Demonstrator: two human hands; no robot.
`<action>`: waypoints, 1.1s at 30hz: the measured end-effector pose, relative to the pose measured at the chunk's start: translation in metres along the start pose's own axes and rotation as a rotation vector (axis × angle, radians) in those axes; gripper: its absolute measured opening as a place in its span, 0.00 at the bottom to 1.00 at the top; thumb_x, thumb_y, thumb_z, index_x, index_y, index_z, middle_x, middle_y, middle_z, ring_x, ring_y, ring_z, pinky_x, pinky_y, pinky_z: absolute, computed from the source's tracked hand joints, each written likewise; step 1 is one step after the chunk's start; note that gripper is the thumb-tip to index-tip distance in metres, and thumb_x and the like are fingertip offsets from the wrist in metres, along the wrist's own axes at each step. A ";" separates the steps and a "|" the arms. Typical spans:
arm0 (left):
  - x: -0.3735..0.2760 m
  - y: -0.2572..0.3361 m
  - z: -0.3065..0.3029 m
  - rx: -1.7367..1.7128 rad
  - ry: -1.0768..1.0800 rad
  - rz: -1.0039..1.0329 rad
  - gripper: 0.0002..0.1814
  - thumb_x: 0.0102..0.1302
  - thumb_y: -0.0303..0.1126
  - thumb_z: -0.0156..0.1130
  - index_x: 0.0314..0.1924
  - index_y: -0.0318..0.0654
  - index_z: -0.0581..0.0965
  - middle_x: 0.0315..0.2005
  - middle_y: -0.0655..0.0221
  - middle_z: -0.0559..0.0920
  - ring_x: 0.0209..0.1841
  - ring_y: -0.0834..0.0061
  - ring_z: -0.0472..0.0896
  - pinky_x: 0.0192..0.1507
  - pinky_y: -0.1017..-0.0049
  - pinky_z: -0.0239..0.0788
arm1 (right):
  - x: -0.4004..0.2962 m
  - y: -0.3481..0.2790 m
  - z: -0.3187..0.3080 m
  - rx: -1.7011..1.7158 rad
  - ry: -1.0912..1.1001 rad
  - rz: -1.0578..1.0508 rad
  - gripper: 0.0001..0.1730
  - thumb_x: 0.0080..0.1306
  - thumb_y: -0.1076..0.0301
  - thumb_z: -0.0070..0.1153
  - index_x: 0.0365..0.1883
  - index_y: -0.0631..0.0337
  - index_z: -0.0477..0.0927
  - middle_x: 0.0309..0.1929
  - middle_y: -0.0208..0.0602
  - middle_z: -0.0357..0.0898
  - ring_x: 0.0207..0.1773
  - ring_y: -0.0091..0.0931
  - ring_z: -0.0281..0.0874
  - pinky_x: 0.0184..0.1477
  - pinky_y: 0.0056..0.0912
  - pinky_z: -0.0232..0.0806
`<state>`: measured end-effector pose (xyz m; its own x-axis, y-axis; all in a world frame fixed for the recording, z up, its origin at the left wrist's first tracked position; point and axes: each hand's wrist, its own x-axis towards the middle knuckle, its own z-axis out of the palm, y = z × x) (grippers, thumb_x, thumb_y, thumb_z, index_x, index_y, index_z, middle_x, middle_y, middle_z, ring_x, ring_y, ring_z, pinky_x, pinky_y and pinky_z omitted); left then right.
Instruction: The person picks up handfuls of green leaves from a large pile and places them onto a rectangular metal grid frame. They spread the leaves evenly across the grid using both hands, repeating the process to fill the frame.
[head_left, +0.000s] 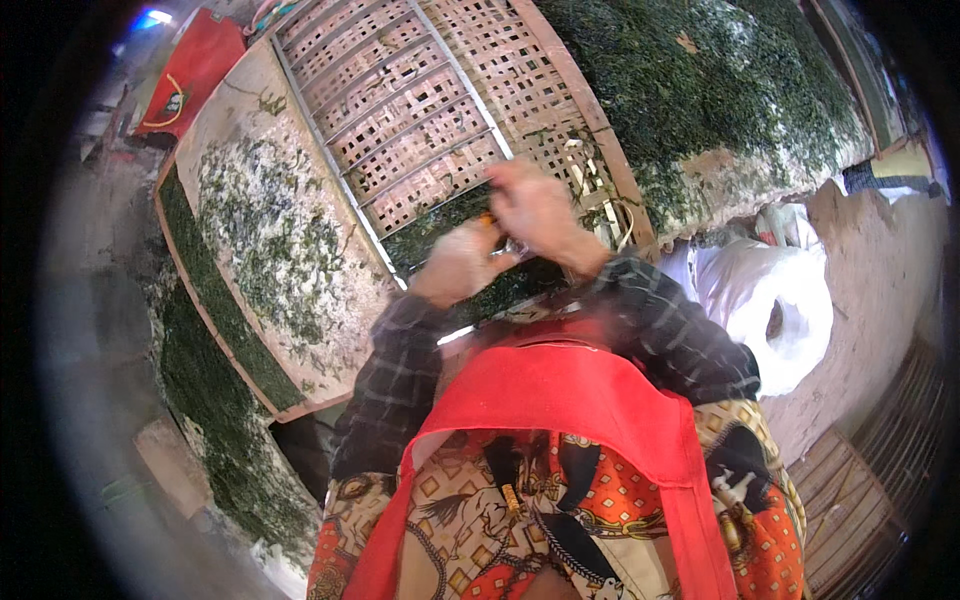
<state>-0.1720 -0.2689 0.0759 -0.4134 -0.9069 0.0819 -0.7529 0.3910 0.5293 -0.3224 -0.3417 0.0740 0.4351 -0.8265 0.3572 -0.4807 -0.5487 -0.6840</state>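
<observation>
Both hands meet over the near end of a metal frame with thin crossbars (472, 90). The frame lies on a woven bamboo tray (525, 82). My left hand (454, 262) is curled around a small object (512, 247), which shows orange and shiny bits; the fingers mostly hide it and I cannot tell what it is. Bent over the same object, my right hand (536, 214) is blurred, and its grip is unclear. Beneath both hands, dark green shredded plant matter (431, 232) fills the near part of the frame.
A pale board (352, 322) scattered with green bits lies at left. More dark green plant matter (720, 90) covers a surface at upper right. A white plastic-wrapped roll (802, 322) stands at right. Red cloth (210, 67) hangs at upper left. Bamboo slats (840, 487) lie lower right.
</observation>
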 end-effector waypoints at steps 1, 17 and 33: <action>-0.006 0.007 -0.016 -0.076 0.063 -0.200 0.23 0.59 0.40 0.65 0.50 0.34 0.75 0.39 0.55 0.82 0.44 0.59 0.81 0.44 0.65 0.74 | -0.008 0.010 -0.017 -0.004 0.004 0.101 0.16 0.59 0.70 0.51 0.45 0.64 0.77 0.43 0.45 0.77 0.46 0.41 0.77 0.50 0.42 0.70; -0.034 -0.020 -0.001 -0.073 0.561 -0.294 0.20 0.65 0.38 0.59 0.54 0.37 0.76 0.57 0.56 0.74 0.64 0.57 0.67 0.67 0.59 0.53 | 0.002 0.026 -0.009 -0.284 -0.076 -0.242 0.24 0.56 0.72 0.57 0.53 0.64 0.74 0.53 0.47 0.75 0.57 0.40 0.70 0.63 0.44 0.59; -0.024 -0.025 0.035 0.155 0.260 -0.183 0.27 0.66 0.39 0.56 0.62 0.34 0.69 0.63 0.52 0.67 0.72 0.59 0.54 0.71 0.55 0.41 | 0.027 0.021 0.025 -0.459 -0.194 -0.291 0.18 0.51 0.68 0.65 0.41 0.57 0.78 0.47 0.35 0.74 0.58 0.32 0.66 0.60 0.43 0.53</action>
<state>-0.1611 -0.2517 0.0314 -0.1351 -0.9661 0.2199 -0.8794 0.2192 0.4227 -0.3012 -0.3725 0.0535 0.7096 -0.6189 0.3368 -0.5824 -0.7842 -0.2139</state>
